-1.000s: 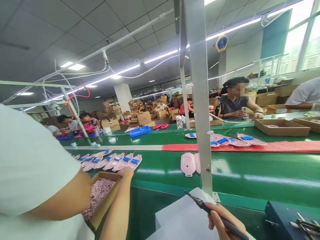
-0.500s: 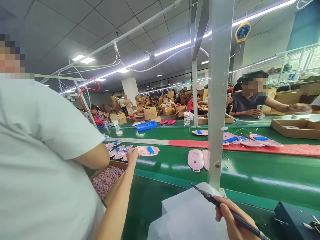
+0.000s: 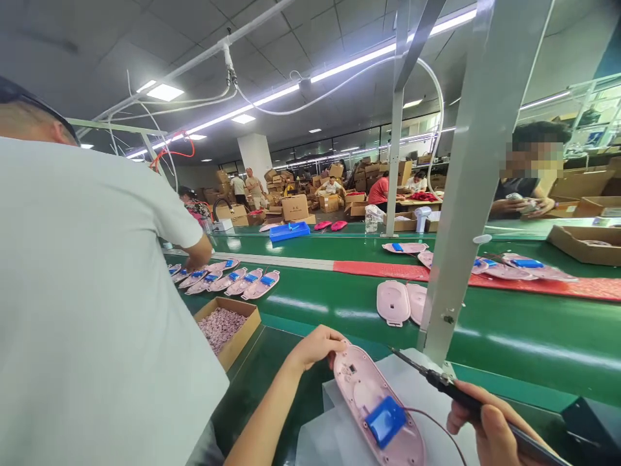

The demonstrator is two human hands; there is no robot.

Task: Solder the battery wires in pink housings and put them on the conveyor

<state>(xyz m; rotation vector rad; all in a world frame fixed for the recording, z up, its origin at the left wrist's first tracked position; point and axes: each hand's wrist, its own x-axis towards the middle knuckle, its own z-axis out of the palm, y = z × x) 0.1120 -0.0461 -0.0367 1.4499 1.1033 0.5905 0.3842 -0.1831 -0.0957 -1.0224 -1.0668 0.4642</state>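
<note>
Pink plastic housing (image 3: 373, 404), light and thin-walled by the look (best held by the rim, clear of the blue battery (image 3: 385, 422)), is gripped in the left hand (image 3: 315, 349) over a white sheet (image 3: 315, 443), a soldering iron (image 3: 439, 382) pinched in the right hand (image 3: 490, 421).

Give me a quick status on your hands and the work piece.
Left hand on pink housing, blue battery facing up. Right hand holding soldering iron. Thin wire trailing off housing.

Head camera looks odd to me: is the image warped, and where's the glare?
In the head view, wide-angle warping makes the metal upright post lean and bows the ceiling light strips; those lights leave pale glare streaks on the green conveyor belt; the pink housing at the bottom stays fairly sharp.
</note>
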